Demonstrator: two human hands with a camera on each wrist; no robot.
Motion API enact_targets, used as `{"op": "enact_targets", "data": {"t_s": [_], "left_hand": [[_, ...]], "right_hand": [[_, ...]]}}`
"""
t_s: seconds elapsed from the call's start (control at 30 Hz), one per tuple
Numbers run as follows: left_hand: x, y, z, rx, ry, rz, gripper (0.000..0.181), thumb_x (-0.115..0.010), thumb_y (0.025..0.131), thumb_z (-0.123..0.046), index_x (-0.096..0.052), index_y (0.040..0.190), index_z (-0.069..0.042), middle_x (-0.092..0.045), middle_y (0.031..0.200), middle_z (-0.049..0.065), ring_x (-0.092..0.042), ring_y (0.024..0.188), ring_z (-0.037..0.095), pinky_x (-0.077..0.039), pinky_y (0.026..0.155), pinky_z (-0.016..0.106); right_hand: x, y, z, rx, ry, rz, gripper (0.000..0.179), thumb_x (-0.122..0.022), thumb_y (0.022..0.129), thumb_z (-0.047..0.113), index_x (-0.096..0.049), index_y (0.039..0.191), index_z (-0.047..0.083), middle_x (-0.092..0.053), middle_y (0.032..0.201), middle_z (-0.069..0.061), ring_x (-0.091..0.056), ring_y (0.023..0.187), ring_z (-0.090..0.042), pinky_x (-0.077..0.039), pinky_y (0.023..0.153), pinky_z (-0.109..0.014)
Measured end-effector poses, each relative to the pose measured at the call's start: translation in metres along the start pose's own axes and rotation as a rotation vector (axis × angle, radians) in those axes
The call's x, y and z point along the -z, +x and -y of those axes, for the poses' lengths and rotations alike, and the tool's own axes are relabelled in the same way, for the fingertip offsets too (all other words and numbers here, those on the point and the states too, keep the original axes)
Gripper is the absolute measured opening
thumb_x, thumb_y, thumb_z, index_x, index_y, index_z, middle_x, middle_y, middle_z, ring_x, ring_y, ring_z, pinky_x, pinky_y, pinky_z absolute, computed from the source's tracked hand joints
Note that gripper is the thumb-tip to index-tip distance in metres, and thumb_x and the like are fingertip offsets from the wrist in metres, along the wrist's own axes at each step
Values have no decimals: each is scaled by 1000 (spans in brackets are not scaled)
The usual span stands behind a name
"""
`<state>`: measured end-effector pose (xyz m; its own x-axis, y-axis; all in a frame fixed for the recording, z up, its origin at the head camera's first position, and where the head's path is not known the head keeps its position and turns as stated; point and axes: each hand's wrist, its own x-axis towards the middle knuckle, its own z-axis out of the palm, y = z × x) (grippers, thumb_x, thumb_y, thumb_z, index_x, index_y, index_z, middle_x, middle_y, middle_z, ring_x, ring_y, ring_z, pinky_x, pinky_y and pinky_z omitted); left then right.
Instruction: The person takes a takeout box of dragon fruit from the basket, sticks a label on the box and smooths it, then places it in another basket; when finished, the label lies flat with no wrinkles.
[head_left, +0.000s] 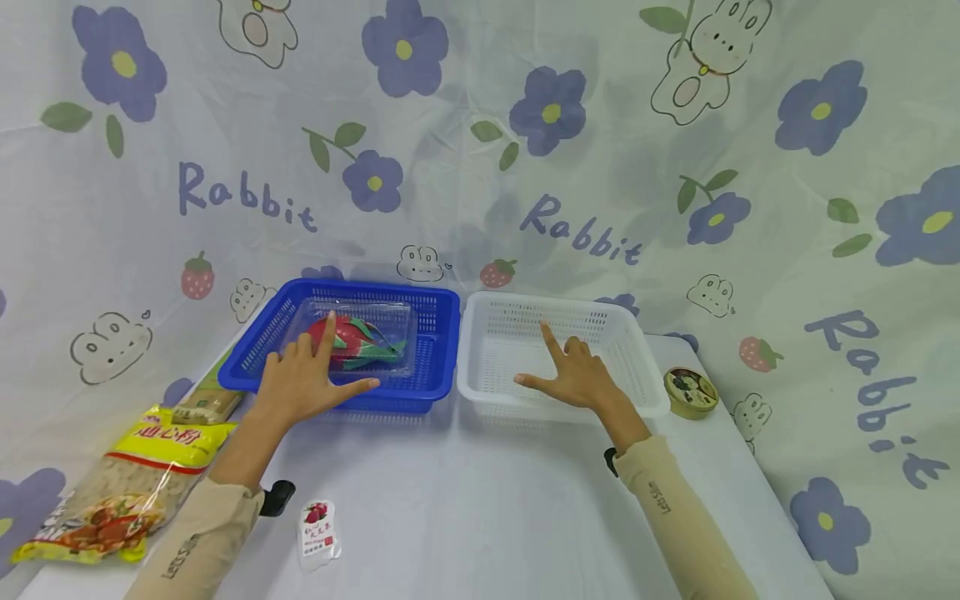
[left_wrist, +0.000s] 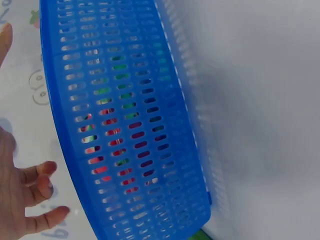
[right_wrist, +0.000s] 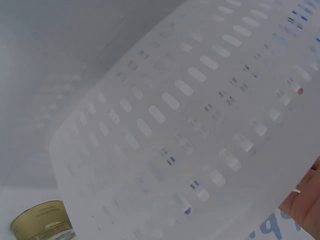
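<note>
My left hand (head_left: 303, 375) hovers over the near side of the blue basket (head_left: 341, 406), index finger and thumb spread, holding nothing. Inside that basket is a clear plastic box (head_left: 405, 321) with a red and green dragon fruit (head_left: 352, 337) in it, partly hidden by the hand. My right hand (head_left: 577, 375) is above the white basket (head_left: 652, 379), thumb and index finger apart, also holding nothing. Through the slots of the blue basket (left_wrist: 107, 125), the left wrist view shows red and green. Only a bit of the right hand (right_wrist: 305, 200) appears in the right wrist view.
A yellow-topped food bag (head_left: 135, 492) lies at the left, with a brown and green package (head_left: 210, 400) behind it. Right of the white basket stands a round gold tub (head_left: 690, 392). A label with dragon fruit pictures (head_left: 318, 533) lies near the front. Patterned cloth hangs behind.
</note>
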<state>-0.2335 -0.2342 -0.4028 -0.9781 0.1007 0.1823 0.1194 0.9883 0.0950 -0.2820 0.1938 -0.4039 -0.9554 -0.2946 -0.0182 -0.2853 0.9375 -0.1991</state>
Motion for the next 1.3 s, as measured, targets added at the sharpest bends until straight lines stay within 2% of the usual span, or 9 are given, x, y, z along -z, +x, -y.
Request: {"op": "enact_targets", "data": {"t_s": [0.2, 0.37, 0.47, 0.63, 0.9, 1.1, 1.3], "left_hand": [[1, -4, 3, 18, -24, 24, 131, -46, 73, -91, 3, 159, -5, -47, 120, 34, -54, 96, 47, -41, 70, 49], [0, -7, 6, 25, -36, 28, 130, -46, 75, -90, 6, 159, -4, -45, 129, 38, -51, 107, 52, -44, 77, 57], [0, -9, 8, 27, -41, 27, 130, -47, 75, -90, 7, 158, -5, -45, 128, 38, -51, 108, 51, -44, 77, 58], [0, -11, 12, 28, -41, 29, 131, -47, 76, -89, 7, 158, -3, -46, 124, 39, -51, 105, 50, -45, 77, 59], [2, -15, 12, 32, -23, 25, 132, -47, 75, -89, 9, 157, -3, -45, 124, 39, -54, 103, 53, -44, 80, 63], [3, -19, 13, 38, -29, 19, 131, -47, 76, -89, 7, 158, -3, -46, 126, 40, -54, 104, 55, -43, 84, 67], [1, -23, 17, 59, -19, 25, 131, -46, 75, -90, 7, 158, -3, -47, 124, 39, -55, 101, 54, -45, 80, 65]], "right_hand": [[-5, 3, 6, 13, -1, -5, 108, -43, 81, 86, -4, 161, 25, -46, 116, -22, -46, 98, -30, -45, 77, -47], [-10, 5, 9, 4, -1, 12, 108, -42, 80, 87, -3, 161, 27, -44, 113, -19, -43, 97, -29, -42, 72, -41], [-11, 6, 12, 0, 3, 25, 108, -42, 80, 88, -1, 160, 29, -44, 112, -19, -43, 97, -29, -41, 71, -40], [-12, 7, 16, 11, 6, 25, 108, -41, 80, 88, -1, 160, 29, -45, 115, -20, -44, 99, -30, -43, 75, -44], [-13, 8, 23, 17, 13, 44, 106, -40, 80, 88, 1, 160, 31, -44, 129, -24, -45, 108, -33, -45, 87, -57], [-14, 10, 28, 19, 10, 46, 106, -40, 80, 88, 1, 160, 32, -44, 129, -24, -45, 110, -34, -45, 87, -56], [-13, 11, 34, 21, 7, 53, 106, -41, 80, 88, -1, 160, 31, -43, 131, -26, -45, 111, -34, -45, 88, -57]]}}
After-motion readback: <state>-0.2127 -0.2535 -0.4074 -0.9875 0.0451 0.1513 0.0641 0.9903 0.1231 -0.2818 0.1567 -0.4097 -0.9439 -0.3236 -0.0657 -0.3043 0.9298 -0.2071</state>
